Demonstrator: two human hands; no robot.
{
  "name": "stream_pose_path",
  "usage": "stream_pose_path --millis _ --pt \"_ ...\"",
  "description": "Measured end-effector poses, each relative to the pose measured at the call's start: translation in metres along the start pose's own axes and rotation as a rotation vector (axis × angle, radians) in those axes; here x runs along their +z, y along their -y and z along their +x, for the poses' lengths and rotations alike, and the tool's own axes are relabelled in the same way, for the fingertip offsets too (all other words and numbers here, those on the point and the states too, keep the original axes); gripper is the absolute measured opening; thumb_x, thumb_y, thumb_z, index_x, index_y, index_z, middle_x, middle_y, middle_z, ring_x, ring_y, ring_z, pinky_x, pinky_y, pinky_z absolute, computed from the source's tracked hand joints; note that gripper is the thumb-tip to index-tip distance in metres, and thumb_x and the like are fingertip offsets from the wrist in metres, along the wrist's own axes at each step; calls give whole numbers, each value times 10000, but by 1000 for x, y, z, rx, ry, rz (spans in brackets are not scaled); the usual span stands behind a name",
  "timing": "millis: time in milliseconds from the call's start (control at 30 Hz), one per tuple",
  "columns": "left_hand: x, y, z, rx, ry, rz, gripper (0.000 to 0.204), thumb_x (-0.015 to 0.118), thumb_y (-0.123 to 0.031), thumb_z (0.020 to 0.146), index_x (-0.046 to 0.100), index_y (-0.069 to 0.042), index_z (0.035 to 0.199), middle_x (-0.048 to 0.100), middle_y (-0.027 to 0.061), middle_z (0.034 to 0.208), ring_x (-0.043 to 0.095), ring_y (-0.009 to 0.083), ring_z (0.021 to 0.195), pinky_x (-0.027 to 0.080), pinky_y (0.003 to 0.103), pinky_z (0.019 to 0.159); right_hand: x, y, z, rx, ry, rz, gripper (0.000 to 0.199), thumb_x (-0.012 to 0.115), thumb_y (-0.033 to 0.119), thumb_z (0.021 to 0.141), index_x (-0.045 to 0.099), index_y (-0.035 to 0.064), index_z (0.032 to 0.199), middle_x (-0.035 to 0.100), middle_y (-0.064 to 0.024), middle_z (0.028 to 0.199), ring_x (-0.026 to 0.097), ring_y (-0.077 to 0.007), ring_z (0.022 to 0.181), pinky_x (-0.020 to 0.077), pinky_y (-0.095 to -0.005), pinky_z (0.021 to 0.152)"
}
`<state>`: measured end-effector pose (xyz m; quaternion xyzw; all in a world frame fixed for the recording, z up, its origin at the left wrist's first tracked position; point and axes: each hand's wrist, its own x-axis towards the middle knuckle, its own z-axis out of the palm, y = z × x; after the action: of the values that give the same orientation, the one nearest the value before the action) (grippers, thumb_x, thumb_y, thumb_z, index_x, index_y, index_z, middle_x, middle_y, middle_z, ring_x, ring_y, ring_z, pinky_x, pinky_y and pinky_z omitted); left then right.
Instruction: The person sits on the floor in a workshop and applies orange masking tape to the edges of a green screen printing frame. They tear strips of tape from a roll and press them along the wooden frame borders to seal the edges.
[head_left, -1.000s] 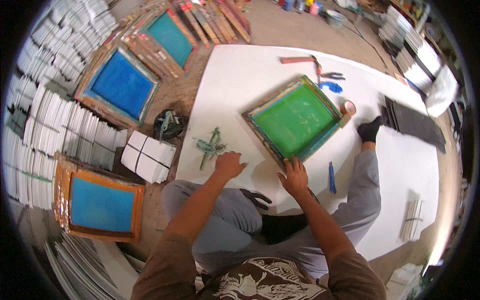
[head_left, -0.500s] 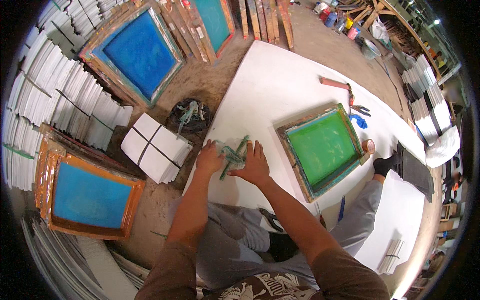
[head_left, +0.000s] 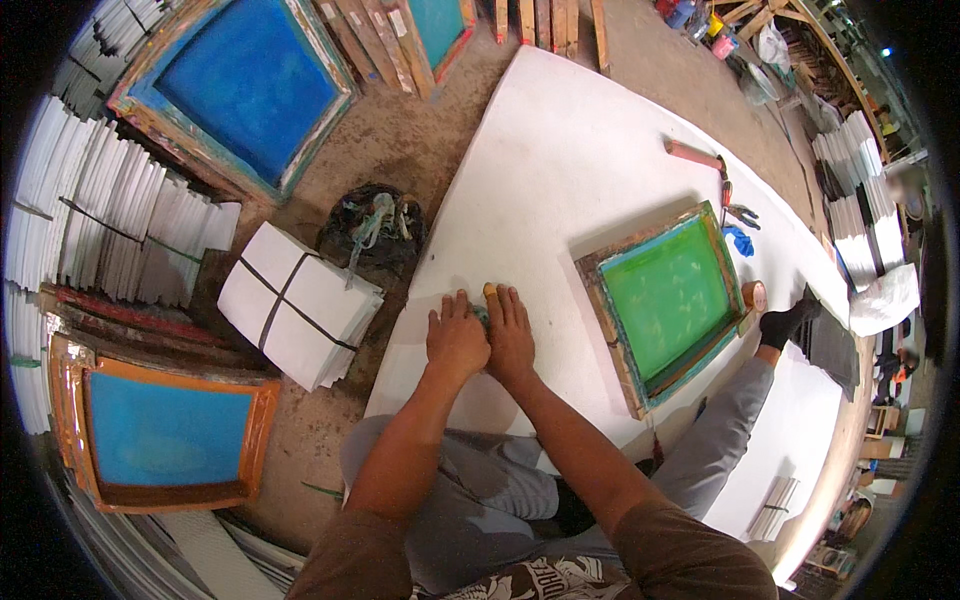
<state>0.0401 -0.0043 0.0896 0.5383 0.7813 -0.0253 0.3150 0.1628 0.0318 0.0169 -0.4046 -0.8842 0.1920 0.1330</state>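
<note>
Green cutout (head_left: 482, 314) seemingly pinned under both hands' (head_left: 458, 340) grip

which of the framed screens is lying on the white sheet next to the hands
The green-mesh screen, to the right of the right hand. The blue-mesh screens, one orange-framed and one at upper left, lie off the white sheet on the dirt floor.

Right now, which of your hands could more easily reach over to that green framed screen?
Probably the right hand: it lies on the white sheet on the side nearer the green screen. The left hand is farther from it.
</note>
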Motion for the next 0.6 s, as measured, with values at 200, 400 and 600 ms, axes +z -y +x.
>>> stream_pose_path --millis 200,400,600 --pt "13 9 8 38 -139 -75 507 553 -214 947 562 41 1386 373 208 1569 357 420 1432 268 543 1194 7 -9 12 -61 -67 -50 635 689 146 847 486 41 1439 473 -195 1498 403 -407 1418 334 -487 1190" --pt "-15 7 0 7 -56 -175 393 594 -232 945 660 31 1230 517 209 1380 493 404 1278 436 493 1076 16 -23 1 -131 -177 -25 528 742 56 753 617 16 1265 632 -165 1290 553 -376 1262 434 -442 1113" --pt "2 12 9 47 -83 -264 343 636 -213 873 704 -17 1146 632 250 1188 599 423 1156 496 498 1016 -13 -10 -7 -41 -115 112 546 714 159 853 537 48 1357 614 -166 1287 523 -373 1287 403 -472 1129"
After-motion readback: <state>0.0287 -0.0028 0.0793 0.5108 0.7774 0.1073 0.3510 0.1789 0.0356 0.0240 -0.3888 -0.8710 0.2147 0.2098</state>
